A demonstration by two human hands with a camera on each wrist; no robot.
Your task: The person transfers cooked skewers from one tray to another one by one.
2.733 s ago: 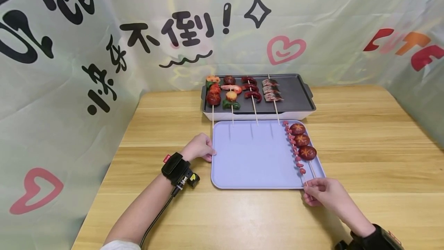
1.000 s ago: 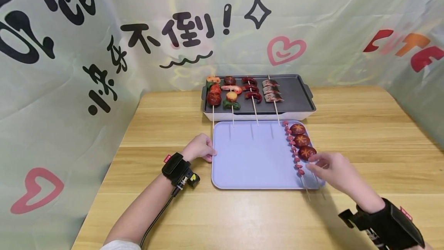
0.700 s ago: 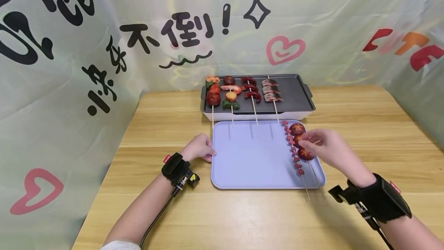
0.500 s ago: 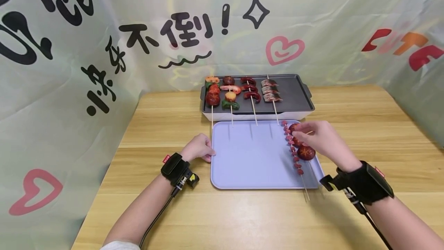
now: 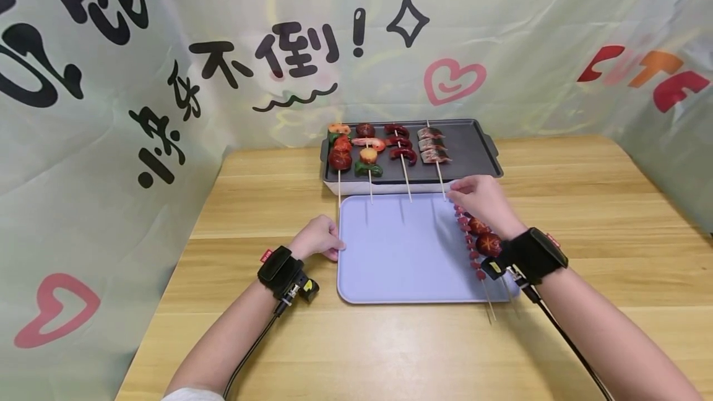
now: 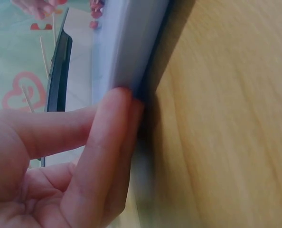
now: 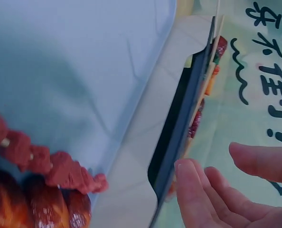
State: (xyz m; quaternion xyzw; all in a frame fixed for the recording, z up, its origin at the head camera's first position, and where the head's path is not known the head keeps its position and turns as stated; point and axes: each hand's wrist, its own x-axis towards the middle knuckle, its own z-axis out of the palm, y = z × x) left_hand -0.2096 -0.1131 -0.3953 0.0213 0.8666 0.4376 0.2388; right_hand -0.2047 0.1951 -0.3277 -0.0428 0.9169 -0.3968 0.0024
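Note:
At the pale blue tray's (image 5: 406, 246) left edge, my left hand (image 5: 317, 238) pinches the rim between thumb and fingers; the left wrist view shows its fingertips (image 6: 115, 97) against the tray side. My right hand (image 5: 486, 200) hovers over the tray's far right corner, beside the stick of the fish skewer (image 5: 434, 146). In the right wrist view a gap stands between its thumb and fingers (image 7: 191, 183), with nothing held. Below that hand on the tray lie a skewer of small red meat pieces (image 5: 473, 255) and a mushroom skewer (image 5: 489, 244), partly hidden by the right wrist and its camera.
Behind the tray stands a grill pan (image 5: 468, 147) holding a mixed vegetable skewer (image 5: 340, 158), a shrimp skewer (image 5: 368, 142) and a sausage skewer (image 5: 402, 153). Their sticks overhang its front edge. A printed cloth (image 5: 535, 30) hangs behind the wooden table (image 5: 601, 221).
My right hand let go of the skewer sticks at the tray's near right corner, then moved away from me and leftward over the mushrooms to the fish skewer's stick. My left hand stayed on the tray.

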